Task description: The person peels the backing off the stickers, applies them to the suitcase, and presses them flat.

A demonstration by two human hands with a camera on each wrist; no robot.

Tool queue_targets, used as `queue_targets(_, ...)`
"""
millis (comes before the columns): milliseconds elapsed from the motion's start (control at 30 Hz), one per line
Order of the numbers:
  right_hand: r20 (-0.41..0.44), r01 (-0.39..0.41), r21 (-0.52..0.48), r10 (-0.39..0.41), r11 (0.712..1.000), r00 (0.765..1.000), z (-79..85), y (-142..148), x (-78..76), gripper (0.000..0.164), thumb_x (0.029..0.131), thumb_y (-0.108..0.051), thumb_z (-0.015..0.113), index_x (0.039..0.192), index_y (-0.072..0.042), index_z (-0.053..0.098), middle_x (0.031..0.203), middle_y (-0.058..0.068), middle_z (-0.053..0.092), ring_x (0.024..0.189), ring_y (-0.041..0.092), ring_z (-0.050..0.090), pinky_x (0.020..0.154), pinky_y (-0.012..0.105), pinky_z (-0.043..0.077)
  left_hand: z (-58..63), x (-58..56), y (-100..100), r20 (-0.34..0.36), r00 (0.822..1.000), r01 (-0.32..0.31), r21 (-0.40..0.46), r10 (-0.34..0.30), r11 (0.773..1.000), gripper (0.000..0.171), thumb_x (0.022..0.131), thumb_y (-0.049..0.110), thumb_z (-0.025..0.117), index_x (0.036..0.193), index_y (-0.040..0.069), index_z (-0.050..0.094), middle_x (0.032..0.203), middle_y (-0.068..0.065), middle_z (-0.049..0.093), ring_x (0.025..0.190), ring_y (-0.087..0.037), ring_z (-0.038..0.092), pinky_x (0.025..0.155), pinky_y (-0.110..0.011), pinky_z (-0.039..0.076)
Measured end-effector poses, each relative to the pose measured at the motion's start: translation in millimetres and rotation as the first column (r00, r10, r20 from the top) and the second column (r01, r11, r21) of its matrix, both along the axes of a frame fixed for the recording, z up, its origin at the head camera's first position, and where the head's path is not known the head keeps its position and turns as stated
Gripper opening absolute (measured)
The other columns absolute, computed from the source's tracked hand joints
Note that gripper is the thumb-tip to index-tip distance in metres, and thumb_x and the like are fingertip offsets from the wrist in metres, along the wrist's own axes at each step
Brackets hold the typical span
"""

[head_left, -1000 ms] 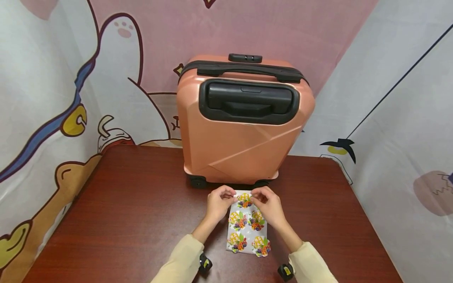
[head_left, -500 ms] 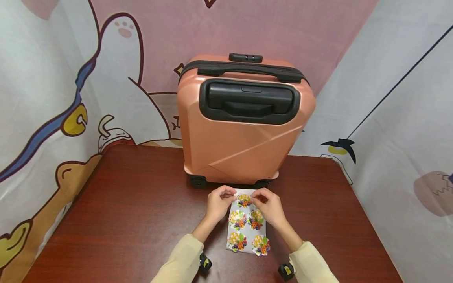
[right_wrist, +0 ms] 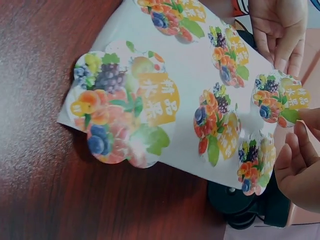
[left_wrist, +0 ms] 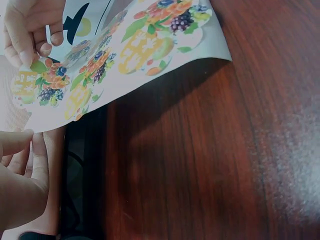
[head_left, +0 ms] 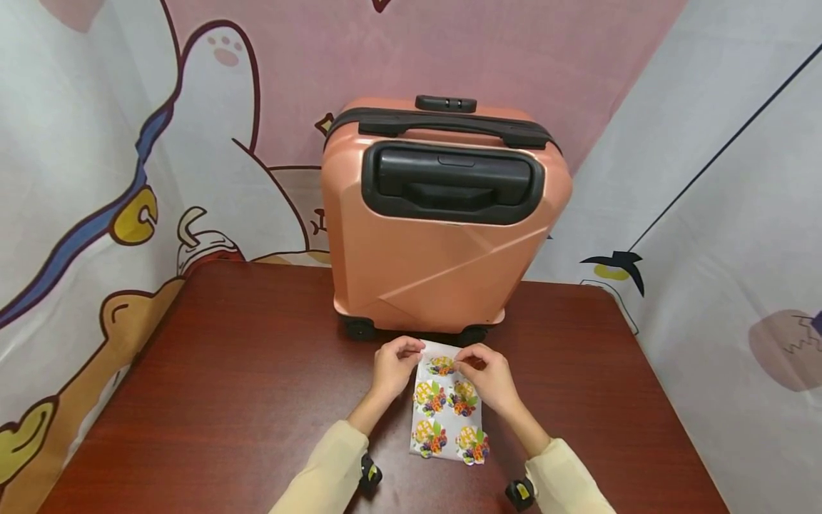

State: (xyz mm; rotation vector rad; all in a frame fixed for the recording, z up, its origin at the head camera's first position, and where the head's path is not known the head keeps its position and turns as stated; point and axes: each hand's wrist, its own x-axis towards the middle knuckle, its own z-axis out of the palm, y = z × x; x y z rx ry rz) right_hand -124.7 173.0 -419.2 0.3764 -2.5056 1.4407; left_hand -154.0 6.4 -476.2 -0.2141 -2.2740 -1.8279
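My left hand (head_left: 393,368) pinches the far left corner of a white sticker sheet (head_left: 446,421), seen in the left wrist view as the hand (left_wrist: 22,182) at the lower left. My right hand (head_left: 486,375) pinches the edge of a fruit-print sticker (head_left: 440,366) between thumb and forefinger. In the right wrist view this scalloped sticker (right_wrist: 280,97) stands off the sheet at the fingertips. Several more fruit stickers (right_wrist: 125,105) with yellow labels remain on the sheet. The sheet's far end is raised and curved above the table in the left wrist view.
A pink-orange hard-shell suitcase (head_left: 443,271) stands upright just behind the sheet, with its black wheels (head_left: 359,330) on the dark red-brown table (head_left: 257,400). Cartoon-printed cloth (head_left: 276,86) hangs around the back and sides.
My left hand has shifted slightly left with the sheet's corner, and more white backing shows around the far sticker. My right hand stays nearly still with the sticker pinched.
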Motion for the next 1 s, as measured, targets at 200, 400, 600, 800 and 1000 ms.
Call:
queue_targets(200,0.031,0.008,-0.032,-0.007,0.999,0.999,-3.1,5,0.0,0.010,0.070,0.015,0.066,0.074,0.006,0.063,0.072,0.016,0.061,0.063,0.019,0.054,0.059,0.027,0.045,-6.1,-6.4,1,0.021,0.999,-0.040,-0.030,0.041,0.999,0.012,0.074,-0.009,0.067,0.082,0.000,0.068,0.077,-0.011,0.067,0.072,-0.021,0.063,0.066,-0.025,0.050)
queue_targets(400,0.065,-0.007,-0.045,0.010,0.999,0.998,-20.8,17,-8.0,0.010,0.073,0.012,0.067,0.076,0.002,0.065,0.072,0.013,0.062,0.064,0.015,0.055,0.057,0.027,0.045,-16.0,-12.9,1,0.032,0.998,-0.052,-0.083,0.055,0.995,0.013,0.074,-0.010,0.065,0.082,0.000,0.068,0.077,-0.012,0.067,0.071,-0.021,0.063,0.064,-0.025,0.050)
queue_targets(600,0.145,-0.003,-0.073,0.014,0.997,0.989,-26.3,21,-10.8,0.008,0.075,0.007,0.068,0.077,0.000,0.065,0.073,0.010,0.064,0.064,0.011,0.055,0.056,0.023,0.044,-21.5,-15.5,-7,0.084,0.994,-0.049,-0.170,0.064,0.984,0.011,0.076,-0.005,0.066,0.084,0.002,0.069,0.080,-0.009,0.067,0.073,-0.022,0.063,0.065,-0.030,0.050)
queue_targets(800,0.162,-0.030,-0.066,0.041,0.997,0.986,-0.4,10,-3.2,0.007,0.075,0.013,0.063,0.078,0.007,0.062,0.074,0.017,0.061,0.064,0.016,0.055,0.057,0.023,0.044,-14.0,-13.8,-18,0.148,0.989,0.021,-0.235,0.015,0.972,0.010,0.080,0.002,0.066,0.090,0.002,0.068,0.085,-0.008,0.066,0.077,-0.024,0.063,0.066,-0.032,0.050)
queue_targets(1000,0.175,-0.105,-0.071,0.116,0.992,0.978,6.3,6,-7.4,0.005,0.078,0.011,0.062,0.082,0.007,0.061,0.076,0.019,0.061,0.063,0.018,0.056,0.056,0.022,0.044,2.9,-10.3,-23,0.100,0.978,0.200,-0.181,-0.184,0.963,0.014,0.082,0.002,0.065,0.096,0.001,0.065,0.093,-0.009,0.067,0.082,-0.022,0.064,0.068,-0.028,0.051)
